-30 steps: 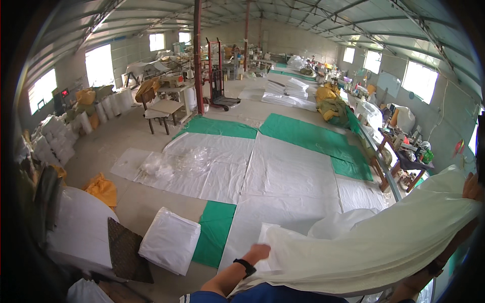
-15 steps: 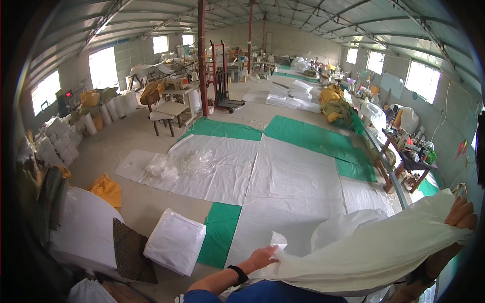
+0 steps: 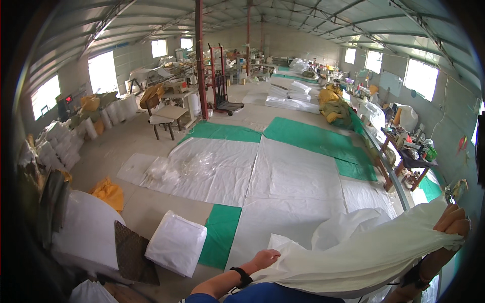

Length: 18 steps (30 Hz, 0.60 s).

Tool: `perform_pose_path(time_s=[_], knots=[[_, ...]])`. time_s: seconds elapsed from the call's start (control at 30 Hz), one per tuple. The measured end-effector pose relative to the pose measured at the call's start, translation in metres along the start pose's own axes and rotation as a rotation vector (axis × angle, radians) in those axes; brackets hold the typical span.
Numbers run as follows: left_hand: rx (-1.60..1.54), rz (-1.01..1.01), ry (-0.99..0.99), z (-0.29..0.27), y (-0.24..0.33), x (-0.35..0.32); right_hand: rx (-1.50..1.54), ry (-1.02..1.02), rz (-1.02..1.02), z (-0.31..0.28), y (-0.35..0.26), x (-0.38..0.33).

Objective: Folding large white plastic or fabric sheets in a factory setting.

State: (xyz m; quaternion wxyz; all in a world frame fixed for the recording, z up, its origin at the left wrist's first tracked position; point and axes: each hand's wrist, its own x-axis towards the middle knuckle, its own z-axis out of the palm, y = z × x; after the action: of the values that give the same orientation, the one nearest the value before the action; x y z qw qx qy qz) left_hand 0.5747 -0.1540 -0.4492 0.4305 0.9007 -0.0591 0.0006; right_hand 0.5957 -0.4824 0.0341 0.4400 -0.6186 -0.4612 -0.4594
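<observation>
A broad white plastic sheet [image 3: 353, 255] hangs stretched between my two hands, across the front of my body. My left hand [image 3: 264, 259] pinches its left edge, and a small corner of the sheet stands up just beyond the fingers. At the far right, my right hand [image 3: 452, 220] is raised higher, its fingers wrapped round the sheet's other end. The middle of the sheet sags in folds. Behind it a thinner, crumpled white piece [image 3: 348, 224] bulges up from the floor covering.
White and green sheets [image 3: 295, 166] cover the floor ahead. A folded white bundle [image 3: 177, 243] lies to my left, beside a large white roll [image 3: 86, 235]. A metal rail [image 3: 386, 164] runs along the right, near a cluttered table [image 3: 411, 156]. Farther off are a chair [image 3: 166, 116] and a red lift cart [image 3: 222, 93].
My right hand has come slightly inward and down with its end of the sheet. My left hand has shifted a little, its fingers closing in at the sheet's edge.
</observation>
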Motion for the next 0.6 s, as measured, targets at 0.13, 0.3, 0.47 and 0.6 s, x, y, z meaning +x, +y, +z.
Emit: perform_pose_path(time_s=[0.13, 0.3, 0.47, 0.6], knots=[[-0.123, 0.159, 0.088, -0.027, 0.049, 0.009, -0.038, 0.013, -0.017, -0.022, -0.008, -0.006], [-0.01, 0.445, 0.042, -0.045, 0.095, 0.045, 0.125, -0.086, -0.131, -0.038, 0.004, -0.015], [-0.138, 0.331, -0.313, -0.025, 0.095, 0.057, 0.12, -0.053, -0.097, -0.03, 0.002, -0.018], [-0.182, 0.217, 0.177, -0.051, 0.059, 0.05, -0.022, -0.056, -0.02, -0.038, -0.004, -0.022]])
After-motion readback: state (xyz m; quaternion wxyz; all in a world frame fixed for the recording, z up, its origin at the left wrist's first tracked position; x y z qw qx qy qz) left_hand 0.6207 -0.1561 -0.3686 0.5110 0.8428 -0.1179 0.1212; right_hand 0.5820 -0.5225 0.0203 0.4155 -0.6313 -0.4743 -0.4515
